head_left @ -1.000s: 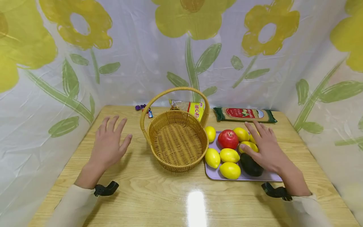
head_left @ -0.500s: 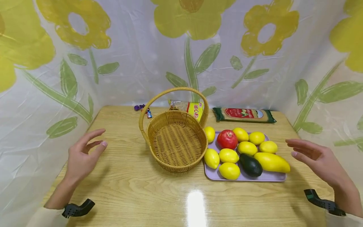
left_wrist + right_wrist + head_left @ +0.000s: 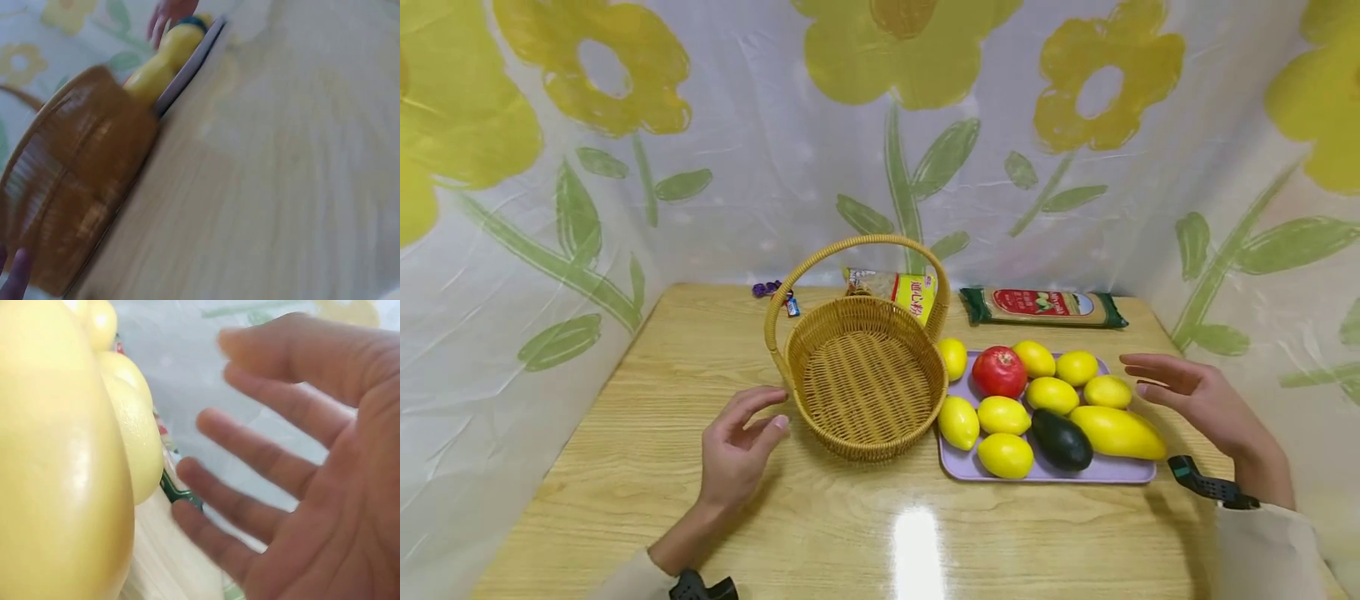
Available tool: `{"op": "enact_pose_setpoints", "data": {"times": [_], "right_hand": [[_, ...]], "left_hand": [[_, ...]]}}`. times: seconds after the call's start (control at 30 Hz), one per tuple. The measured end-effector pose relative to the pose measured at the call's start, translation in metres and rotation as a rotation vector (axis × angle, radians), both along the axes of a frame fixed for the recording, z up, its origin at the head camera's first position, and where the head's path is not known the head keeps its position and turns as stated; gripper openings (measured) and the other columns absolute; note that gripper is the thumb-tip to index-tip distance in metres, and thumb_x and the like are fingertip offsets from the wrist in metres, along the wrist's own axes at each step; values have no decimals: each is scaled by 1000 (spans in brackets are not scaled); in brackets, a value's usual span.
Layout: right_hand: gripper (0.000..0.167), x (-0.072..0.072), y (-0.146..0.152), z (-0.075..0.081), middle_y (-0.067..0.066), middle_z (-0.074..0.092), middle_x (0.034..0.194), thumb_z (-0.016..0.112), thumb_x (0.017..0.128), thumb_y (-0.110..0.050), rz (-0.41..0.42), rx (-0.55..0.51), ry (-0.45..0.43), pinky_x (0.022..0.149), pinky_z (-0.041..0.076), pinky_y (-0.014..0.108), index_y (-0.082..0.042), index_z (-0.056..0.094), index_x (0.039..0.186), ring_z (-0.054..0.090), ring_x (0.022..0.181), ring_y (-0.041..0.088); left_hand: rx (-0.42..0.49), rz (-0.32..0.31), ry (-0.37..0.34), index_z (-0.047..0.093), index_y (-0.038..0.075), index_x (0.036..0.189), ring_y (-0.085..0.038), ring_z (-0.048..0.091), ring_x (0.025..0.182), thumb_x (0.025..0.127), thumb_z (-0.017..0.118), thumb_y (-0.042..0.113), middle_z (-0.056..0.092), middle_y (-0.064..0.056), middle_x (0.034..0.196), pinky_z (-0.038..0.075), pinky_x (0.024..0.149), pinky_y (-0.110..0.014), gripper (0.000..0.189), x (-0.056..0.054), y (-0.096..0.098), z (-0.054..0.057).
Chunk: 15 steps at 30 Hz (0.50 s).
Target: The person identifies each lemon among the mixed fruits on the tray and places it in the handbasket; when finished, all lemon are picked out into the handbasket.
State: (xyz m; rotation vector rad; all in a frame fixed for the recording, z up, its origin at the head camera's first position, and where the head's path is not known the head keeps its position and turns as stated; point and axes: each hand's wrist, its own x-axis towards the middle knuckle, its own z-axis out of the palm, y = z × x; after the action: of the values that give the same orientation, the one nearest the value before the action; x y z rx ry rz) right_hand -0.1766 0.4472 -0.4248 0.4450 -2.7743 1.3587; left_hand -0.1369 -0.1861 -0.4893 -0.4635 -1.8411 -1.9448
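Note:
A wicker basket (image 3: 867, 392) with a tall arched handle stands in the middle of the table, nothing inside it. My left hand (image 3: 739, 446) is just left of its rim, fingers relaxed and holding nothing; in the left wrist view its fingertips show beside the basket (image 3: 81, 181). To the right of the basket lies a lilac tray (image 3: 958, 462) bearing several lemons (image 3: 1005, 456), a pomegranate (image 3: 999, 372), an avocado (image 3: 1062, 440) and a yellow mango (image 3: 1118, 432). My right hand (image 3: 1213, 408) hovers at the tray's right end near a lemon (image 3: 134, 440), fingers spread loosely, palm facing the fruit.
Behind the tray lies a green-ended pasta packet (image 3: 1043, 307). A yellow food bag (image 3: 910, 292) sits behind the basket, with small wrapped sweets (image 3: 767, 289) to its left. A flower-printed cloth (image 3: 737, 167) surrounds the table (image 3: 820, 533).
Both hands first spread outward, the right hand leaving its place over the tray. Since then the left hand has come right to the basket, and the right hand has moved back toward the tray.

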Motion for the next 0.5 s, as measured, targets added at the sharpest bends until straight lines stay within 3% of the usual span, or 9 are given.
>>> {"op": "enact_pose_setpoints", "data": {"times": [0.27,0.37,0.5], "right_hand": [[43,-17,8,-11,-6,69,147,68,109,-17,106,60,-193,99,51,9,-5,65,151,59,127,-11],[43,-19,7,-9,1,69,148,72,107,-23,84,148,-205,97,52,11,-13,68,148,59,122,-12],[45,-25,4,-6,14,70,146,75,105,-26,70,234,-183,94,54,16,-16,69,148,63,117,-6]], "left_hand": [[-63,85,-119,61,-3,142,-25,49,128,97,73,-8,38,-14,151,61,97,-20,46,11,46,-15],[-68,91,-142,54,-1,147,-33,42,137,98,73,-5,31,-16,159,55,105,-20,53,13,55,-19],[-59,49,-150,43,0,156,-45,37,149,97,73,-6,27,-23,166,48,120,-25,67,11,60,-22]]}}
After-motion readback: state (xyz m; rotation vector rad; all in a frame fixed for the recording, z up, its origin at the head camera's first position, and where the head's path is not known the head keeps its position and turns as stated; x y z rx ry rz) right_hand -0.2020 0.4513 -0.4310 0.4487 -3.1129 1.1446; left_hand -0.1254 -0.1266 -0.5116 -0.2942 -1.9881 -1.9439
